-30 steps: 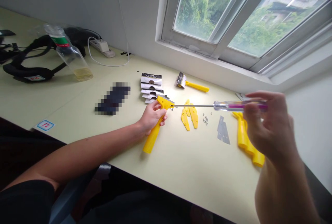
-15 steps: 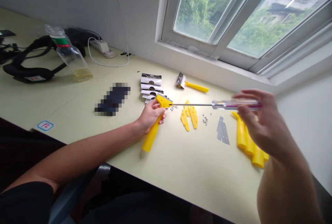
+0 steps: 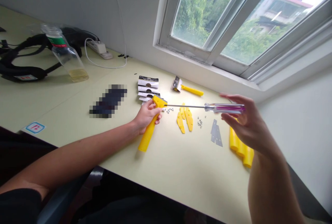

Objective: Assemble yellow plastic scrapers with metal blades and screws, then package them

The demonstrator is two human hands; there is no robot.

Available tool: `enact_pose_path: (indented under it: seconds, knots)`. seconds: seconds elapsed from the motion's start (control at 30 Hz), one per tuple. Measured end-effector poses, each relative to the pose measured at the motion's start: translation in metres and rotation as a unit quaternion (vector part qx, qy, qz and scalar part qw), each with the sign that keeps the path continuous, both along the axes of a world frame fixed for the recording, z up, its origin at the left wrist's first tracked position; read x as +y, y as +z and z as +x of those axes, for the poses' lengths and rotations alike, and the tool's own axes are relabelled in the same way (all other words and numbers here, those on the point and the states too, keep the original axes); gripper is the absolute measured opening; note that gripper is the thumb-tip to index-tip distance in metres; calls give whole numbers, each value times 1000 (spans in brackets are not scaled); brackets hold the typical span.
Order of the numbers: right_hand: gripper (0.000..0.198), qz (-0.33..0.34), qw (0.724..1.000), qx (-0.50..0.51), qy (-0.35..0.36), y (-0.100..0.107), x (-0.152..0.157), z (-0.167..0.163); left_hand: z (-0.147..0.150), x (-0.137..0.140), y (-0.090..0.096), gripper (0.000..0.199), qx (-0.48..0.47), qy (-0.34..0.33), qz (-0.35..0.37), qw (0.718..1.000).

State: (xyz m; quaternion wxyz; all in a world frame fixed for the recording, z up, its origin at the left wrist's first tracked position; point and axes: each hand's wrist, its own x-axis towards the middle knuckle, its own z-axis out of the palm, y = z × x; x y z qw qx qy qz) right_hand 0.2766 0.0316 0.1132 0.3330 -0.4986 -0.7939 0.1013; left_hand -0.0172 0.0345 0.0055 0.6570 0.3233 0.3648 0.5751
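My left hand [image 3: 146, 117] is closed around the neck of a yellow scraper [image 3: 146, 138], its handle slanting down toward the table's front edge. A screwdriver [image 3: 214, 107] with a clear and purple handle lies level, its tip meeting the side of the scraper head. Around that handle's rear end is my right hand [image 3: 250, 123], thumb below and fingers loosely curved above. Beneath the shaft lie yellow plastic side pieces [image 3: 188, 119], small nuts or screws [image 3: 169, 110] and a second group of small screws [image 3: 200, 123]. Grey metal blades [image 3: 216, 134] sit nearer my right hand.
Several yellow tube handles [image 3: 241, 146] lie at the right, partly behind my right wrist. Toward the window are another yellow scraper [image 3: 192, 90] and stacked printed cards [image 3: 147, 83]. A pixelated dark object [image 3: 109, 101], a bottle [image 3: 68, 57], black headgear [image 3: 24, 70] and a power strip [image 3: 100, 48] stand left.
The view has shifted slightly, moving the table things left. My right hand's fingers have loosened and turned around the screwdriver handle. The screwdriver tip stays at the scraper head.
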Motion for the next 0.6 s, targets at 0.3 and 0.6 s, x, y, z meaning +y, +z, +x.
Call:
enact_pose_path:
  seconds: [0.3,0.6]
  knots:
    - [36,48,994,89,36,-1,5,2,-14,5,15,23,-77,-29,20,996]
    - [34,149,962,219,65,14,1,-6,-23,4,33,17,-102,-41,-12,994]
